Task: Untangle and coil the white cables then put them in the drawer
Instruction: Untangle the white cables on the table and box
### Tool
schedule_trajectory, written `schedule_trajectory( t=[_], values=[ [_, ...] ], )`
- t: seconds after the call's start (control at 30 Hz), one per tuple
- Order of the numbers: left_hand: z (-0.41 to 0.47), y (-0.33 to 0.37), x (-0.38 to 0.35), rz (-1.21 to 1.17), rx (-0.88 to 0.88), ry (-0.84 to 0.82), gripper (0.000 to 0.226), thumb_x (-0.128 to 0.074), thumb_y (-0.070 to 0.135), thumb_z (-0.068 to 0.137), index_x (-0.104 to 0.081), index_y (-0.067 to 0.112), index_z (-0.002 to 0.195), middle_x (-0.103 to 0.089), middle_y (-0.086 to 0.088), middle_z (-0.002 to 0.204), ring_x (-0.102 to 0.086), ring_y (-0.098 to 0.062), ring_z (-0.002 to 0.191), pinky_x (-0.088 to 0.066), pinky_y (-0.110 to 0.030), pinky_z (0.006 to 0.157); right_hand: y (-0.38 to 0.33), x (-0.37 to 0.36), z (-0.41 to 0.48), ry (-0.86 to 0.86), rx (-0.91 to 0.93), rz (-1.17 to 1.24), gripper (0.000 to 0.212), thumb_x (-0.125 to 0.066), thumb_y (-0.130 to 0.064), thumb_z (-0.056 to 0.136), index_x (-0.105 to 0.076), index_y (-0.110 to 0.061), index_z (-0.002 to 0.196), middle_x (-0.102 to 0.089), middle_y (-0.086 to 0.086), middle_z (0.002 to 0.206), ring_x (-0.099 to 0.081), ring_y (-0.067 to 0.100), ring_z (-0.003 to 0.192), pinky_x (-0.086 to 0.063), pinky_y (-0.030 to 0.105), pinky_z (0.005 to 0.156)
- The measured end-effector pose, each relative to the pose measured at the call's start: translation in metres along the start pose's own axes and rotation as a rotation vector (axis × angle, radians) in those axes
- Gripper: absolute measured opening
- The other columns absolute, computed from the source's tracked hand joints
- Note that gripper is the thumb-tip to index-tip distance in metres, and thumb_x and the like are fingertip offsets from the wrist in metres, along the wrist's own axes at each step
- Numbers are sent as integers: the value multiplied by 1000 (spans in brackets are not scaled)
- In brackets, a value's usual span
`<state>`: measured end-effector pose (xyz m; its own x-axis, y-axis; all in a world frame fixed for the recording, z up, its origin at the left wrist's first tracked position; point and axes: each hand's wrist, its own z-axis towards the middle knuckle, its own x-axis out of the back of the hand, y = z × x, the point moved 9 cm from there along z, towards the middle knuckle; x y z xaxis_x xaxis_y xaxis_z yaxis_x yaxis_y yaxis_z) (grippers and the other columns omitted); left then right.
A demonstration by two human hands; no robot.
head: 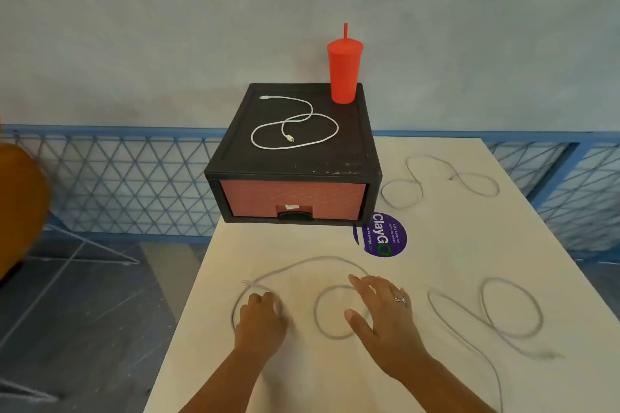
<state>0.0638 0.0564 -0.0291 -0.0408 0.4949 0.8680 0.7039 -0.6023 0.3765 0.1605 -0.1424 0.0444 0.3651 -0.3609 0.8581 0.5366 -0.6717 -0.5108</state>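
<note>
Nearest, at bottom centre of the frame: left hand [260, 315], fingers curled round the left loop of nearest white cable [322, 258], gripping it on pale table [235, 255]. Just right of it, right hand [382, 315], fingers straight and spread, holding nothing, lying over the round middle loop of same cable, thumb inside the loop. At lower right, second cable [513, 335], in loose loops, apart from both hands. At right middle, third cable [419, 183], lying beside black drawer unit [292, 164]. On top of the unit, fourth cable [295, 145], loosely looped, and upright red tumbler [344, 74] with straw at back right corner. Red drawer [255, 201] closed. At unit's front right corner, round purple sticker [385, 235].
</note>
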Motion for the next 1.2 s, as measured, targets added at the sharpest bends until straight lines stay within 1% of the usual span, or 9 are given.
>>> schedule_trajectory(
  t=[0.13,0.23,0.43,0.57,0.67,0.8,0.97,1.1,1.2],
  values=[
    [0,-1,4,91,7,35,27,-47,40,89,-53,20,104,-42,2,93,-53,-17,98,-46,-30,77,1,3,1,17,9,-8,51,-31,-52,89,-27,-38,138,-39,-10,140,-26,12,134,-13,45,113],
    [1,3,1,91,-43,18,10,-39,24,93,-49,24,92,-38,2,90,-51,-17,97,-43,-26,75,4,3,3,7,-2,-12,51,-31,-52,90,-27,-37,139,-38,-10,141,-27,12,134,-13,45,114],
    [-4,8,15,-160,-47,91,23,-38,11,92,-36,21,71,-47,5,72,-48,-16,70,-36,-27,62,2,10,10,-9,-33,61,48,-32,-48,93,-30,-35,138,-38,-11,142,-29,11,133,-16,41,114],
    [-17,33,43,-430,-114,177,25,-40,8,93,-41,20,71,-56,2,68,-52,-14,63,-41,-29,61,-8,12,14,-42,-97,353,38,-41,-39,94,-42,-31,131,-45,-11,135,-39,9,126,-31,27,105],
    [-30,64,63,-549,-210,200,27,-41,6,92,-41,22,71,-57,4,69,-54,-13,67,-41,-24,62,-23,11,21,-96,-159,621,29,-45,-32,94,-48,-34,123,-51,-11,126,-46,6,117,-33,20,96],
    [-50,98,75,-601,-348,202,26,-44,9,93,-41,25,72,-55,6,66,-51,-10,63,-39,-17,59,-33,21,34,-94,-264,810,29,-42,-33,95,-52,-27,122,-58,-10,117,-54,9,107,-39,25,95],
    [-68,129,74,-592,-472,93,23,-43,17,94,-40,27,73,-51,7,60,-46,-3,56,-35,-17,53,-30,38,39,-13,-529,1257,18,-51,-29,92,-64,-18,91,-73,1,78,-68,19,78,-53,29,69],
    [-77,147,69,-526,-535,-3,28,-46,19,93,-38,34,71,-48,13,59,-45,-1,55,-34,-13,50,-25,48,38,59,-627,1445,16,-61,-19,86,-67,-5,88,-70,8,65,-64,16,55,-53,29,54],
    [-79,150,65,-537,-531,-67,27,-51,20,91,-43,36,71,-50,15,60,-44,-1,55,-34,-12,52,-27,52,39,25,-597,1483,15,-58,-14,88,-67,-5,94,-56,4,56,-50,8,43,-46,23,45]
  ],
)
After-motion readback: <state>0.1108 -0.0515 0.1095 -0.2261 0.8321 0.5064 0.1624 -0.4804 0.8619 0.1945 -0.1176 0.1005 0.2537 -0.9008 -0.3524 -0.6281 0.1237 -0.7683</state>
